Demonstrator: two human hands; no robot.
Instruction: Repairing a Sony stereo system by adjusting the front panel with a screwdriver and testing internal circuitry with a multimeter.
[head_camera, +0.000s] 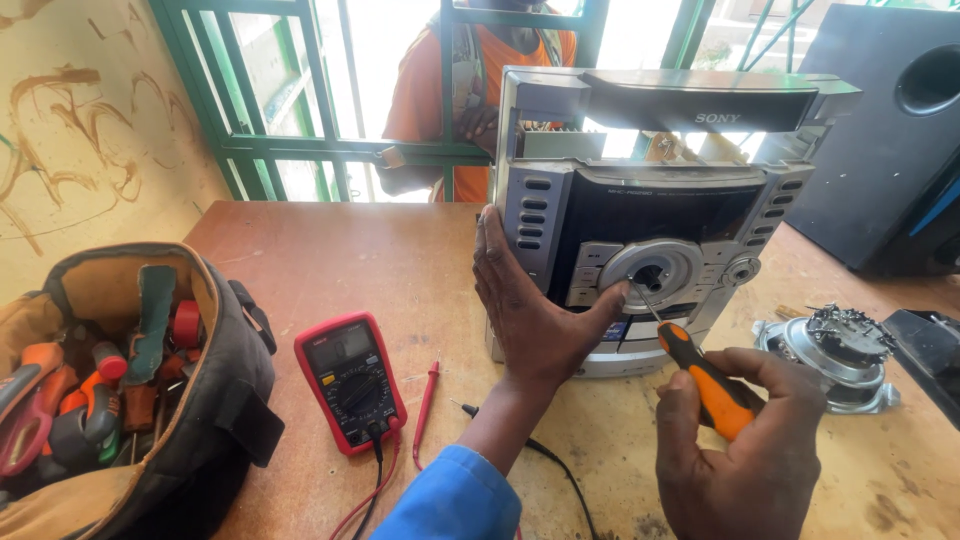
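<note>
A silver stereo unit (640, 215) stands upright on the wooden table (380, 255), its front panel facing me. My left hand (525, 310) lies flat against the unit's lower left front, thumb reaching toward the round central knob (655, 272). My right hand (745, 440) is closed around an orange-and-black screwdriver (705, 385). Its thin shaft points up-left, with the tip at the edge of the knob's central opening.
A red multimeter (350, 380) with red and black leads lies left of my arm. An open tool bag (120, 390) full of tools sits at the far left. A bare speaker driver (835, 355) rests at right, a black speaker box (880, 130) behind. A person in orange stands beyond the green window bars (330, 150).
</note>
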